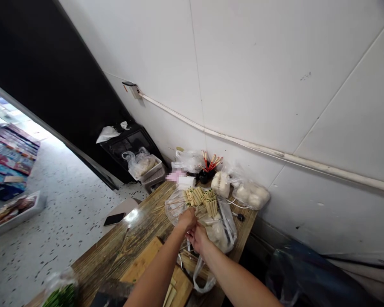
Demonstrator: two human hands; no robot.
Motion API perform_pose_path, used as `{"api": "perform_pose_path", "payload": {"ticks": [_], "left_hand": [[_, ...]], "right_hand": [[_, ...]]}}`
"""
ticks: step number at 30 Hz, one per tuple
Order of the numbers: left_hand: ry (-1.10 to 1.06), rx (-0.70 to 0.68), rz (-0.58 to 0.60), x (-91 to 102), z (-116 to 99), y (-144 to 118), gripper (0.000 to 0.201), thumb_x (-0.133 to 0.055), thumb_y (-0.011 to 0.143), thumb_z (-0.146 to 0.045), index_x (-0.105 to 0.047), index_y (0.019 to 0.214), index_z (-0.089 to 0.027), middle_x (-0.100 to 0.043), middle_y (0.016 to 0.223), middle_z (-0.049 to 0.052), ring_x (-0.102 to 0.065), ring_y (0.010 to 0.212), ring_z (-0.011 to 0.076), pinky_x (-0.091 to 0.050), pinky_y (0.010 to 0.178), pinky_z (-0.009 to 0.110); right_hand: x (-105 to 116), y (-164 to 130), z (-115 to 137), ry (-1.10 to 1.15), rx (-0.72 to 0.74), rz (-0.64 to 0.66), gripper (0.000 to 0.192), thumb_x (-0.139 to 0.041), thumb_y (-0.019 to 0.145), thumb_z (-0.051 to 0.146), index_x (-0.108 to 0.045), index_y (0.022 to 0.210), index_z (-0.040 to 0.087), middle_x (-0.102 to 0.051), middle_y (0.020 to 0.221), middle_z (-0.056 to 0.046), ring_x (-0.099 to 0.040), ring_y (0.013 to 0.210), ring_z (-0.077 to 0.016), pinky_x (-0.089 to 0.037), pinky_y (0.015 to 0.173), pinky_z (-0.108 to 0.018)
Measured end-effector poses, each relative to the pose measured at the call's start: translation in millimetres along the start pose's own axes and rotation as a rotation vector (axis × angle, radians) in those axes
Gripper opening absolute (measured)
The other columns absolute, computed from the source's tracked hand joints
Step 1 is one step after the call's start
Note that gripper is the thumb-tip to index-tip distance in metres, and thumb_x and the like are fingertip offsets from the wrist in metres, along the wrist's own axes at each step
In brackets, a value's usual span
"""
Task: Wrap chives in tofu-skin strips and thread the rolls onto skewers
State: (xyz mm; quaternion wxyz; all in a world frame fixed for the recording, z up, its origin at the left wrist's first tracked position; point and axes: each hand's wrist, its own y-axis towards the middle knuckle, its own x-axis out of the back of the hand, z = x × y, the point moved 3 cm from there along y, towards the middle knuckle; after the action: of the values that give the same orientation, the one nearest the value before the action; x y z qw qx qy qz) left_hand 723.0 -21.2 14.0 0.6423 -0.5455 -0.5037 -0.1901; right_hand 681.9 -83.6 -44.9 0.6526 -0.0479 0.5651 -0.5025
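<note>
Lying just ahead of the left hand (187, 219), the skewered rolls (210, 204) are being carried by a plastic bag (173, 212) on the desk (137, 232), long sides pointing roughly forward. The right hand (199, 238) is being held a bit farther back, right up against the left. Both are being held kinda curled, but whether anything's being gripped honestly can't be told.

My table (115, 245): wood, visible grain, glossy where the light hits. Board (147, 256): wood too, looks smoother. Skewers (174, 202) I've got here: look like bare wood. Rolls (211, 204): matt. Bag (229, 219) under them: thin clear plastic, crinkled, shiny. Wall (259, 76): smooth panels, few scuffs. Conduit (173, 112): plastic-looking, grubby. Floor (73, 187): smooth, speckled, terrazzo-like.
</note>
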Motion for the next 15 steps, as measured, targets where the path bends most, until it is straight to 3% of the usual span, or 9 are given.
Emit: {"api": "perform_pose_path", "payload": {"ticks": [5, 10, 15], "left_hand": [[0.002, -0.020, 0.024, -2.3, -1, 0, 0.035, -0.057, 0.074, -0.032, -0.058, 0.103, -0.013, -0.064, 0.103, 0.013, -0.062, 0.091, 0.0209, -0.045, 0.075, 0.026], [0.072, -0.038, -0.123, 4.4, -10, -16, 0.040, -0.034, 0.087, -0.036, -0.056, 0.107, -0.009, -0.060, 0.108, 0.019, -0.055, 0.103, 0.0305, -0.036, 0.090, 0.045], [0.094, -0.081, -0.190, 29.5, 4, -17, 0.037, -0.030, 0.090, -0.032, -0.059, 0.105, -0.015, -0.061, 0.107, 0.014, -0.055, 0.104, 0.0226, -0.039, 0.086, 0.032]], "right_hand": [[-1, -3, -1, 0.022, 0.008, 0.024, 0.012, -0.060, 0.067, 0.014, -0.051, 0.064, 0.022, -0.056, 0.053, 0.005, -0.054, 0.052, -0.0104, -0.043, 0.054, -0.021], [-13, 2, 3, 0.087, -0.050, 0.188, 0.003, -0.058, 0.072, 0.025, -0.056, 0.070, 0.023, -0.060, 0.060, 0.002, -0.060, 0.068, -0.0153, -0.046, 0.057, -0.025], [-16, 6, 10, 0.234, -0.149, 0.134, 0.010, -0.062, 0.073, 0.026, -0.056, 0.069, 0.019, -0.062, 0.061, 0.002, -0.061, 0.066, -0.0129, -0.048, 0.062, -0.025]]}}
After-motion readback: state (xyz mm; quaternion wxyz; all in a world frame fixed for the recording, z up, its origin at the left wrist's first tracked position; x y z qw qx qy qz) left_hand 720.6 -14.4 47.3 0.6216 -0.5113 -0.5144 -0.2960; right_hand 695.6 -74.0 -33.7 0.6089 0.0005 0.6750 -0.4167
